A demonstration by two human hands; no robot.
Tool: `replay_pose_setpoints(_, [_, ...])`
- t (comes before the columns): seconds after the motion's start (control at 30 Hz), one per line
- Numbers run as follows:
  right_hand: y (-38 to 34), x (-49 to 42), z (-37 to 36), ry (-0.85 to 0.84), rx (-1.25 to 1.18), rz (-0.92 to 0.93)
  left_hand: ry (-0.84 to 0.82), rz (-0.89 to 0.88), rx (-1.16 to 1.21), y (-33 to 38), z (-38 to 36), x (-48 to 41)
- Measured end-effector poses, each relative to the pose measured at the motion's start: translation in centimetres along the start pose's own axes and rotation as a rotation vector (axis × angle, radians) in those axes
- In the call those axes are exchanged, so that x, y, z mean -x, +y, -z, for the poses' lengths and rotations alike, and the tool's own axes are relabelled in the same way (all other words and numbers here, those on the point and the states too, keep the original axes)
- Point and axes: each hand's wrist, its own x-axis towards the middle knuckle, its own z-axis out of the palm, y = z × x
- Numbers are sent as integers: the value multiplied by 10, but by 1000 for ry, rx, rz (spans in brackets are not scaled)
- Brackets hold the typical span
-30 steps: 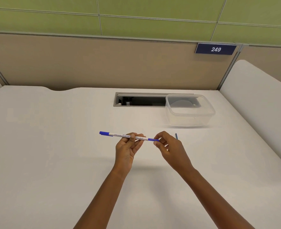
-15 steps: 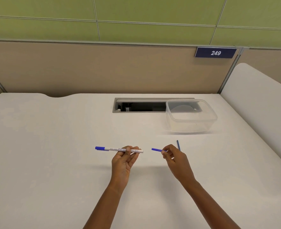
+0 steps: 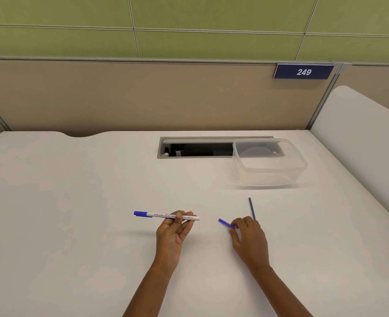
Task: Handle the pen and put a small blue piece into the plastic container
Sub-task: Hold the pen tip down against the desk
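My left hand [image 3: 173, 232] holds a white pen barrel [image 3: 166, 215] with a blue cap on its left end, level above the white desk. My right hand [image 3: 248, 236] pinches a small blue piece [image 3: 226, 223] that points up and left, clear of the barrel. A thin blue refill rod [image 3: 251, 208] lies on the desk just behind my right hand. The clear plastic container [image 3: 269, 177] stands open at the back right of the desk, well beyond both hands.
A grey cable slot [image 3: 195, 147] is cut into the white desk [image 3: 74, 213] beside the container. A beige partition with a "249" sign [image 3: 303, 71] closes the back. A white side panel [image 3: 360, 133] rises on the right.
The small blue piece has come off the pen's right end. My hands have moved apart, the right one carrying the piece away from the barrel.
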Motion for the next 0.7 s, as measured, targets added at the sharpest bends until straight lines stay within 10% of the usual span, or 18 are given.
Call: replay_pose_setpoints(0.7, [-50,1,18,-144,-429,115,-108,26,-483,-15,-10,1])
